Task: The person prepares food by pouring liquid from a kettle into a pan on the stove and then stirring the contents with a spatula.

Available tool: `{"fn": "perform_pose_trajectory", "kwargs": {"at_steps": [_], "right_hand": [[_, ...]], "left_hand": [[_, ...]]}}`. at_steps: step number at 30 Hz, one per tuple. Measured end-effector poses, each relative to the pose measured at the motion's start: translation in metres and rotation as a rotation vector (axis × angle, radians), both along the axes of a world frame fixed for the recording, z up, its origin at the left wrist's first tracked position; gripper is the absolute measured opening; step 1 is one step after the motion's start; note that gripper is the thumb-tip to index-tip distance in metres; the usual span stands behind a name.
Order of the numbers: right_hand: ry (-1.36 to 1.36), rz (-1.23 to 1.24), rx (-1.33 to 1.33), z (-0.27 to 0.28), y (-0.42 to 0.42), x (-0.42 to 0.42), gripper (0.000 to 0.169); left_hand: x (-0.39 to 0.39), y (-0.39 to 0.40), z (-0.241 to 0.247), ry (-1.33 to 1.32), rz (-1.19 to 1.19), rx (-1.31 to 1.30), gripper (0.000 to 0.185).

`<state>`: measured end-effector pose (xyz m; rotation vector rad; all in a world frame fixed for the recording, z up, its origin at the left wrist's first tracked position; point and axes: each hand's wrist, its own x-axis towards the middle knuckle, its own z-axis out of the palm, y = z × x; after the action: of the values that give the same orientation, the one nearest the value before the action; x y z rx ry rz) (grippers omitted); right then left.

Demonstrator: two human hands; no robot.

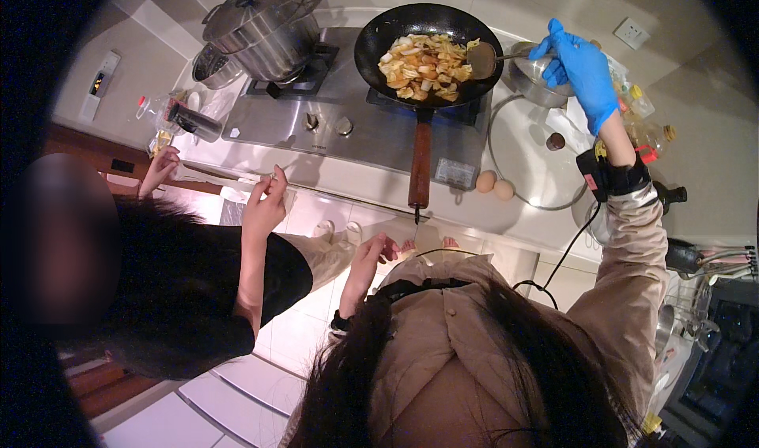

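Observation:
My right hand [578,72], in a blue disposable glove, is shut on the handle of a spatula [483,60]. The spatula's broad blade rests at the right side of the food in a black wok [379,39]. Chopped cabbage-like leaves and pale pieces [424,66] lie in brown liquid there. The wok stands on the right burner, its wooden handle [420,157] pointing towards me. My bare left hand [372,255] hangs in front of my body, below the handle, loosely curled with nothing visible in it.
A steel stockpot [267,39] stands on the left burner of the gas hob [267,122]. Two eggs [495,185] and a glass lid [536,202] lie on the right counter, near bottles [649,134]. On my left stands another person [195,282], both hands raised near the counter edge.

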<state>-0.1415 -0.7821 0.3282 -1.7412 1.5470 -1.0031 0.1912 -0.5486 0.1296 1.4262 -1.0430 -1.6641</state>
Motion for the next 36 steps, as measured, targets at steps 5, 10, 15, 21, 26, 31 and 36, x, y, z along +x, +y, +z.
{"fn": "perform_pose_trajectory", "kwargs": {"at_steps": [5, 10, 15, 21, 26, 31, 36], "right_hand": [[-0.202, 0.050, 0.014, -0.011, -0.029, -0.019, 0.045], [-0.582, 0.024, 0.145, -0.060, -0.060, -0.031, 0.047], [-0.625, -0.029, 0.070, -0.065, -0.042, -0.014, 0.046], [-0.279, 0.112, -0.093, -0.023, -0.017, 0.010, 0.051], [-0.168, 0.050, -0.053, 0.008, 0.008, 0.028, 0.048], [-0.155, 0.000, -0.008, 0.003, 0.014, 0.022, 0.048], [-0.121, -0.039, -0.053, 0.005, 0.025, 0.014, 0.049]], "left_hand": [[0.004, 0.007, -0.006, 0.013, 0.100, -0.006, 0.040], [0.007, 0.012, -0.007, 0.051, 0.157, -0.015, 0.038], [0.007, 0.016, -0.005, 0.068, 0.180, -0.010, 0.037], [0.010, 0.017, -0.020, 0.083, 0.267, -0.008, 0.033], [0.007, 0.015, -0.014, 0.087, 0.317, -0.095, 0.032], [0.005, 0.015, -0.016, 0.046, 0.453, -0.101, 0.038], [0.008, 0.010, -0.027, 0.008, 0.504, -0.156, 0.046]]}}
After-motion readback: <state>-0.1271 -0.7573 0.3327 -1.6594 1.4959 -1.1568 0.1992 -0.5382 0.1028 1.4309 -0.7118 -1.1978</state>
